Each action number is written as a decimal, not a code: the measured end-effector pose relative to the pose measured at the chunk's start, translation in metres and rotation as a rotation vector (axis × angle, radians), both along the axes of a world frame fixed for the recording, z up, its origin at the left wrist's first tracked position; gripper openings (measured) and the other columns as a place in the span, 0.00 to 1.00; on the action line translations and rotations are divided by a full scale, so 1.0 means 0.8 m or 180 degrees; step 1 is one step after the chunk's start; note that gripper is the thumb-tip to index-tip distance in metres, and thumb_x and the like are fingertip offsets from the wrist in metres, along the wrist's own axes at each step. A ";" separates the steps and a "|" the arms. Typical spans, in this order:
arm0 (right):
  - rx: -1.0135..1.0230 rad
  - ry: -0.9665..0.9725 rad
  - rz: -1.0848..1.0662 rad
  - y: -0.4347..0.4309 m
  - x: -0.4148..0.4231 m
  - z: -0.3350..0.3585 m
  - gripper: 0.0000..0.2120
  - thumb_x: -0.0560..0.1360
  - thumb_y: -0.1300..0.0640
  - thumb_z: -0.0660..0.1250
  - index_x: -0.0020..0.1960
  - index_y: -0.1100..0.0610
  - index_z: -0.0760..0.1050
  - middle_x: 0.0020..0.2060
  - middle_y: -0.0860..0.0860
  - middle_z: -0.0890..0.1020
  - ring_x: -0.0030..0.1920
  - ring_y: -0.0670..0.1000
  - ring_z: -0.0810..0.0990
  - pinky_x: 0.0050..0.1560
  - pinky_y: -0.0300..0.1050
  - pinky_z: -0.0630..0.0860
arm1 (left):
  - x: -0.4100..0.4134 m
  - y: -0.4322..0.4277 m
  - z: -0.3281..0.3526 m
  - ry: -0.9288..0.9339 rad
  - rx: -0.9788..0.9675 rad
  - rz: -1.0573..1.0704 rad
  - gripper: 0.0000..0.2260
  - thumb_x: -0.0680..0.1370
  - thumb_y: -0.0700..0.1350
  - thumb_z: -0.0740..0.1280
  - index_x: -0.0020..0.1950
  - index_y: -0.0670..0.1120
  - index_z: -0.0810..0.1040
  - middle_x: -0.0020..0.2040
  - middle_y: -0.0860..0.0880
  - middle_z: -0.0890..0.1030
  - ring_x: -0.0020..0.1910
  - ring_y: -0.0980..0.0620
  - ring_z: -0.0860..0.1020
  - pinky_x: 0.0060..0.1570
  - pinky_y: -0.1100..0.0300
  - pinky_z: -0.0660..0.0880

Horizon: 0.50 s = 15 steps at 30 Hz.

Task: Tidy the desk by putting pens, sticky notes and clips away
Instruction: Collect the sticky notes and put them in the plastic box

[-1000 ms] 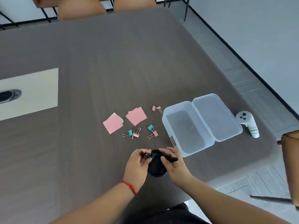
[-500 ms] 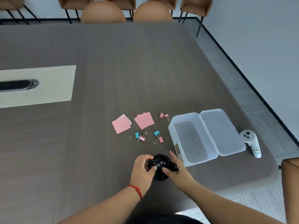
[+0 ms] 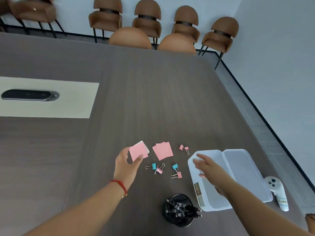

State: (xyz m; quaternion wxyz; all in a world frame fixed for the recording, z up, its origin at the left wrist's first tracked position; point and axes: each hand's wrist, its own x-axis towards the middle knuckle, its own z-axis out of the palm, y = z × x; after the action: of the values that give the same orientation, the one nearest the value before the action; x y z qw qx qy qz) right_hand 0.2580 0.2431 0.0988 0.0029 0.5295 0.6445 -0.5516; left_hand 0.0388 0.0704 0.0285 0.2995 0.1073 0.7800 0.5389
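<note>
The dark wood-grain bench [image 3: 153,99] fills most of the view, with a pale inset panel [image 3: 68,99] at its left holding a dark oval cover [image 3: 29,95]; brown chairs [image 3: 148,21] line the far wall; near the right edge of the bench sits a clear plastic box [image 3: 211,204] with its hinged lid [image 3: 247,174] folded flat open beside it; the right hand [image 3: 207,167] hangs over the box's near-left part with its fingers spread and nothing in it; the left hand [image 3: 127,166], with a red cord round the wrist, has thumb and fingertips pinched on the near-left corner of a pink sticky note [image 3: 139,151] (a white sheet peeks out behind that note); just to the right lies a small fanned pile of pink notes [image 3: 163,150], flat on the bench; a black mesh pen cup [image 3: 179,210] stands at the near edge, just left of the box, full of black pens [image 3: 184,207] that lean toward the right; a white controller [image 3: 277,193] lies right of the lid; smallest are the binder clips: a pink pair [image 3: 184,148] between the pile and the box, a blue and pink cluster [image 3: 156,168] below the notes, and a blue and pink pair [image 3: 176,171] beside it.
</note>
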 end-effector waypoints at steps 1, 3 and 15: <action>-0.0035 0.0055 -0.0125 0.010 -0.018 -0.007 0.23 0.75 0.45 0.66 0.68 0.46 0.68 0.58 0.47 0.77 0.59 0.51 0.77 0.66 0.54 0.72 | -0.015 0.010 -0.003 -0.0083 -0.0115 0.0132 0.28 0.72 0.49 0.71 0.70 0.48 0.66 0.70 0.46 0.69 0.69 0.48 0.70 0.66 0.52 0.69; -0.0102 0.0088 -0.0309 0.026 -0.057 -0.020 0.22 0.74 0.50 0.67 0.67 0.49 0.69 0.59 0.50 0.76 0.60 0.52 0.76 0.62 0.51 0.75 | -0.040 0.032 -0.012 -0.0385 -0.0378 0.0459 0.32 0.70 0.50 0.72 0.71 0.47 0.65 0.70 0.44 0.69 0.65 0.44 0.73 0.64 0.50 0.72; 0.0658 -0.1302 0.0439 0.073 -0.180 -0.148 0.18 0.72 0.56 0.63 0.61 0.56 0.72 0.56 0.57 0.79 0.51 0.59 0.79 0.54 0.51 0.78 | -0.058 0.130 -0.078 -0.0729 -0.1996 0.0859 0.32 0.70 0.42 0.68 0.71 0.47 0.58 0.66 0.41 0.70 0.62 0.37 0.74 0.55 0.48 0.75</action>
State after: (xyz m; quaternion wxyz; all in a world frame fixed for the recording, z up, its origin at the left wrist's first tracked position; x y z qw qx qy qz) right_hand 0.1136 0.3018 -0.0196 0.1168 0.5824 0.7182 -0.3624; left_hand -0.0079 0.1745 -0.0341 0.3295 -0.1549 0.8759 0.3166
